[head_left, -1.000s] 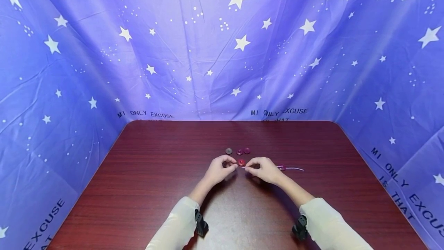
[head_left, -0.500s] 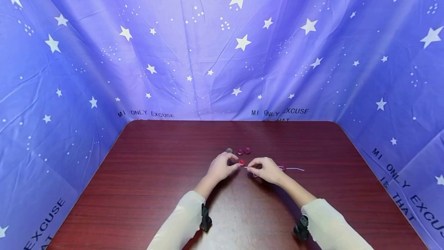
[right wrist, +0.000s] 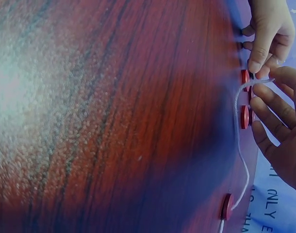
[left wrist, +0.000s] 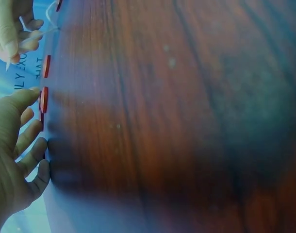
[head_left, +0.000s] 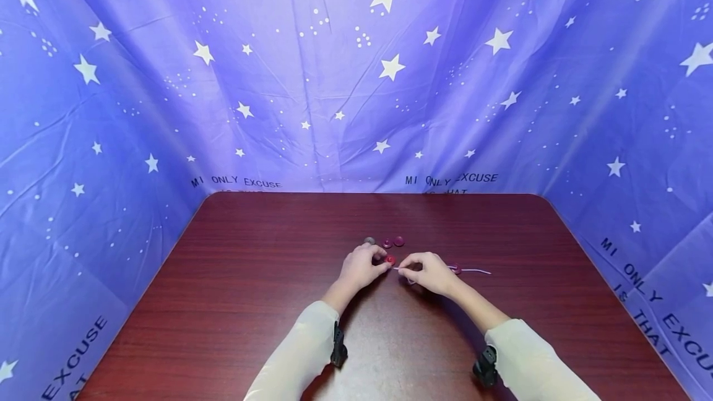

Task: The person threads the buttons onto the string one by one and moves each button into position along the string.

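My left hand has its thumb and forefinger at the near-left edge of a red button, which lies on the table; they seem to pinch it. The other fingers are spread with their tips down by the tabletop, as the left wrist view shows. Just to the right, my right hand pinches a pale cord near its end, and the tip points left toward the red button. The cord runs back under that hand through a threaded dark red button, and its tail lies further right.
Behind the hands lie a grey button, a dark red button and a purplish button. The brown wooden table is bordered by a blue star-patterned curtain.
My left hand has moved right and slightly forward, from beside the red button onto its edge. My right hand has stayed nearly still, holding the cord.
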Tool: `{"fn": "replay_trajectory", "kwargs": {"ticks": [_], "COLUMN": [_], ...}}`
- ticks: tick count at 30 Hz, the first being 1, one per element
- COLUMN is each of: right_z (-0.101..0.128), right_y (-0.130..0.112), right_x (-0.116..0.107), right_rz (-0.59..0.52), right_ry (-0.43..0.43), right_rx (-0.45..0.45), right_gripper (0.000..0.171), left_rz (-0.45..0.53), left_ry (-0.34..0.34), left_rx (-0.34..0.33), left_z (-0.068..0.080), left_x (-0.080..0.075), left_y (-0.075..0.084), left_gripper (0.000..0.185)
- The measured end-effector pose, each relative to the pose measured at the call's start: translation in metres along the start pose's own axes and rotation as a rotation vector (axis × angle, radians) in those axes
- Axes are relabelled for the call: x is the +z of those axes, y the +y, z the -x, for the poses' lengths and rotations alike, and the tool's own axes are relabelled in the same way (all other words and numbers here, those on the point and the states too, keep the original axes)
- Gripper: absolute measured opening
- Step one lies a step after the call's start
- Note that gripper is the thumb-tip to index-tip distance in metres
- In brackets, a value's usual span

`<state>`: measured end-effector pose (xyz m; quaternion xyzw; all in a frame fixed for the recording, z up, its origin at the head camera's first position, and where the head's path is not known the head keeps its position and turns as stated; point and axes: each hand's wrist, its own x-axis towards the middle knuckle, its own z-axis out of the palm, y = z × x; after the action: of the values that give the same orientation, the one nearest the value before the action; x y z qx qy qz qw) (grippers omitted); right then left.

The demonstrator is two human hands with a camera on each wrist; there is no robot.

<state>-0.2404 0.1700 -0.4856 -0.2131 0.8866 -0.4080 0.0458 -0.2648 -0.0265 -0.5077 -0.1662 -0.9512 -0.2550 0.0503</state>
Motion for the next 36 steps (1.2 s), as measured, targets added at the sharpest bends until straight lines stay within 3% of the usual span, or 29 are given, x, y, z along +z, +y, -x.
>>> {"fn": "replay_trajectory", "kwargs": {"ticks": [15,36], "right_z": [0.0023,0.0016], "right_y": [-0.0014,-0.0011], "right_x": [-0.0011,-0.0013], "right_rz": [-0.008,0.002], "right_ry": [-0.012,-0.012], "right_rx": [-0.01,-0.019], "right_gripper": [0.011,0.013], "left_rz": [-0.068,-0.172], "left_ry": [-0.044,-0.035], "left_rx": [-0.057,-0.056], "left_z": [-0.0054,-0.0078], "left_x": [0.0035,0.0063], "left_y": [0.0061,0.0077], "left_gripper": [0.031,0.034]}}
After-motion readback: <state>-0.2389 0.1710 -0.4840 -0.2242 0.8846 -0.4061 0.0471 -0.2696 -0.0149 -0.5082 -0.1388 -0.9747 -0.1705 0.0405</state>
